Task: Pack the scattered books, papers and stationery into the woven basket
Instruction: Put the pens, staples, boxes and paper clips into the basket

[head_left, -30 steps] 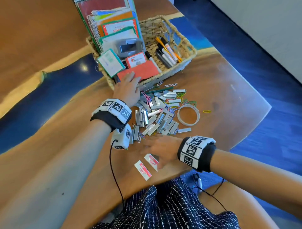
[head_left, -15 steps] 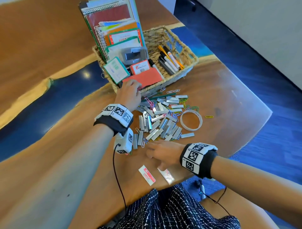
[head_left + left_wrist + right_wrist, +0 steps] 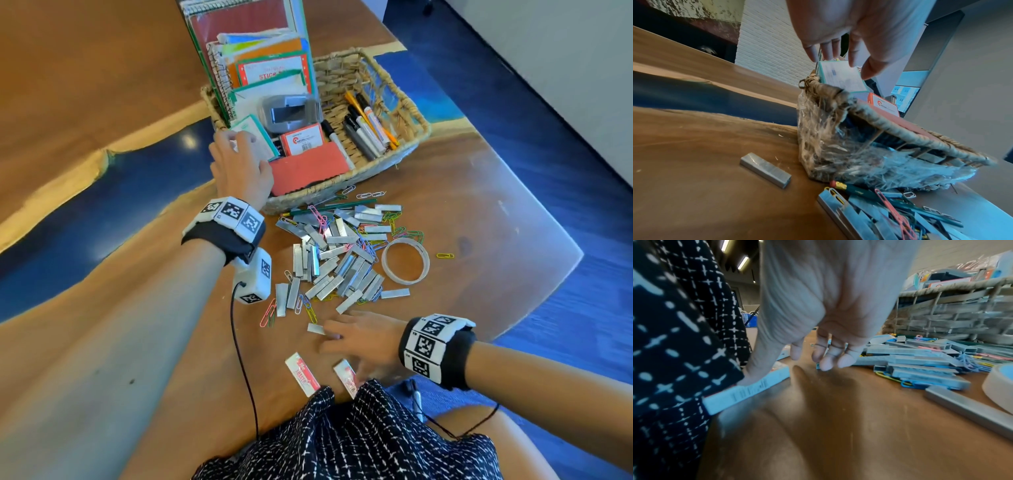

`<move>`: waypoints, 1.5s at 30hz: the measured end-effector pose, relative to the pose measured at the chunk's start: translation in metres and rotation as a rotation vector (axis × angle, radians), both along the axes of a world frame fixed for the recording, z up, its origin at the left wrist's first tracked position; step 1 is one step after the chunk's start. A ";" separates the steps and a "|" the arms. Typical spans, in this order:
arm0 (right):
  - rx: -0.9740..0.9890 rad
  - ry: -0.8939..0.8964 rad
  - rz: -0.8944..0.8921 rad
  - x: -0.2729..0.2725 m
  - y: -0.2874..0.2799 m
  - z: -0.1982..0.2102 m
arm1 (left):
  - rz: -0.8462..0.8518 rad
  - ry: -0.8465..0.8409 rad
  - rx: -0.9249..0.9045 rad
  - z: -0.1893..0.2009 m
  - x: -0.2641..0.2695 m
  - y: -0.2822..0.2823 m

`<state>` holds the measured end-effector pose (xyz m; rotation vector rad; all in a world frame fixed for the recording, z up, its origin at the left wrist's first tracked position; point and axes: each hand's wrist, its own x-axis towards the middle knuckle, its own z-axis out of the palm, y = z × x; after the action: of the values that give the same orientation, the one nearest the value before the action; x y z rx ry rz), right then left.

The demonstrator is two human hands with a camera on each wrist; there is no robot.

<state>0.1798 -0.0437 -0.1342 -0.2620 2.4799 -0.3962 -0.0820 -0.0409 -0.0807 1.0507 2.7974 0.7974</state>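
The woven basket [image 3: 409, 113] holds upright notebooks, markers, a stapler and a red pad. My left hand [image 3: 239, 161] lies at its near left corner, straight fingers touching a teal-edged card [image 3: 842, 78] that leans inside. A pile of staple strips [image 3: 339, 260] and paper clips lies in front of the basket. My right hand [image 3: 359, 339] rests flat near the table's front edge. Its fingertips touch one loose staple strip [image 3: 317, 329] and its thumb presses on a small red-and-white box [image 3: 756, 386]. A second such box [image 3: 303, 375] lies just left of it.
A tape ring [image 3: 385, 263] lies right of the pile, with a single yellow paper clip [image 3: 444, 255] beyond it. A green pencil [image 3: 329, 207] lies against the basket's near wall. The table's rounded edge drops to blue floor on the right.
My left hand has moved from the red pad at the basket's near wall up onto the teal-edged card. My right hand has stretched its fingers to the loose staple strip.
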 end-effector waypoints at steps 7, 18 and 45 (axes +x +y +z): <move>-0.049 0.045 0.175 0.004 0.000 -0.014 | 0.018 -0.049 -0.047 -0.004 -0.006 0.007; -0.205 0.432 0.066 -0.021 0.042 -0.013 | 0.074 -0.115 -0.005 0.000 -0.011 0.015; -0.316 0.593 -0.784 -0.166 0.119 0.044 | 0.055 -0.335 0.131 0.003 -0.039 0.017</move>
<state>0.0143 0.0751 -0.0902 0.5814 3.0129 -1.1770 -0.1212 -0.0240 -0.0777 0.7722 2.5281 1.0647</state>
